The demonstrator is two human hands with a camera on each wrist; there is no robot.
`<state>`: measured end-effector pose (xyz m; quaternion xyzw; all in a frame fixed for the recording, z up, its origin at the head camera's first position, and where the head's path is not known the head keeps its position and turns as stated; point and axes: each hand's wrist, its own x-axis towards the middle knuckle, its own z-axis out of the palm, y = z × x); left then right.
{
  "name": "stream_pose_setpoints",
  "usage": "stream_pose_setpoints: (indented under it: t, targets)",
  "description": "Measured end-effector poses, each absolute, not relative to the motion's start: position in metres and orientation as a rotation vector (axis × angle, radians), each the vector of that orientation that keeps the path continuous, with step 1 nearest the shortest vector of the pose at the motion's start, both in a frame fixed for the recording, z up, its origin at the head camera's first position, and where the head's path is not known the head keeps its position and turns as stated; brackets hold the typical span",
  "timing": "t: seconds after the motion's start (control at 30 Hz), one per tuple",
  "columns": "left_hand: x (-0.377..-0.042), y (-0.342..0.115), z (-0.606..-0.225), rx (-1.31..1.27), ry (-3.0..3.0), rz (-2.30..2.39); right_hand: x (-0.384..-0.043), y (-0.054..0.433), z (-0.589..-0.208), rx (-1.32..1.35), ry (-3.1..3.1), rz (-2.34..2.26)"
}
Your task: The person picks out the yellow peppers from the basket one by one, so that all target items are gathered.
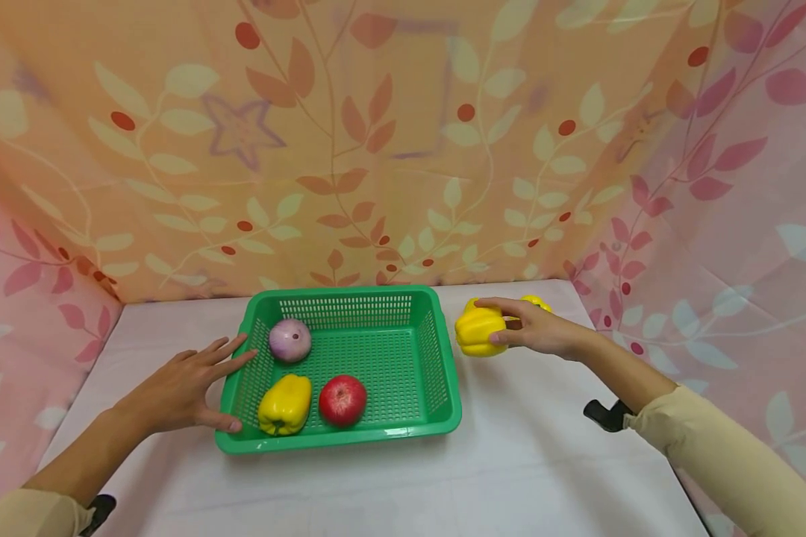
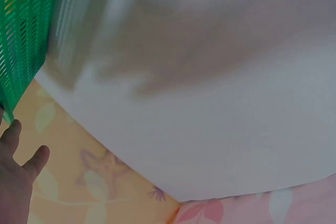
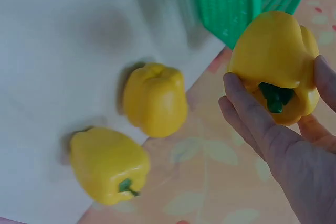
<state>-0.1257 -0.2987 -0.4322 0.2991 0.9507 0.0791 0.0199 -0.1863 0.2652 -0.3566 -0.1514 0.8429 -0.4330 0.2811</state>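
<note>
So, the right hand [image 1: 533,328] was wrapped around a glossy yellow bell pepper [image 1: 478,332], pinched between thumb and fingers, and the pepper looked to be held up off the white cloth-covered worktop [image 1: 510,447], just to the right of the rectangular green plastic basket [image 1: 336,440]. Nothing was gripped by the left hand [image 1: 181,388]: its fingers were spread pretty wide and stretched over the basket's left rim. Whether the rim was actually being touched couldn't be told for sure.

Inside the basket, a round purple onion [image 1: 289,341] was set at the back left, with a second yellow bell pepper [image 1: 285,405] at the front left and a round red pomegranate-like fruit [image 1: 342,401] right beside that one.

The handy bit came from the right wrist view: the held pepper's dark green stem [image 3: 275,98] was shown turned towards the palm, and two loose yellow bell peppers [image 3: 109,166] were caught near the worktop's edge. In the head view those two were mostly blocked by the right hand and its pepper. From the left wrist, only the basket's slotted side, part of the left hand, soft shadows and the leaf-print fabric [image 2: 94,166] were picked up.
</note>
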Motion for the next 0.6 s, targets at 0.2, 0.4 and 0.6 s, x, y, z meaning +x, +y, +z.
stream_pose_setpoints:
  t: [0.2, 0.4, 0.6]
  targets:
    - [-0.126, -0.298, -0.431, 0.920, 2.931, 0.231, -0.179, 0.289, -0.366, -0.299, 2.260, -1.171]
    - [-0.125, -0.298, -0.432, 0.920, 2.943, 0.238, -0.175, 0.312, -0.383, -0.250, 2.226, -1.220]
    - [-0.126, -0.298, -0.432, 0.924, 2.939, 0.235, -0.176, 0.334, -0.402, -0.175, 2.216, -1.246]
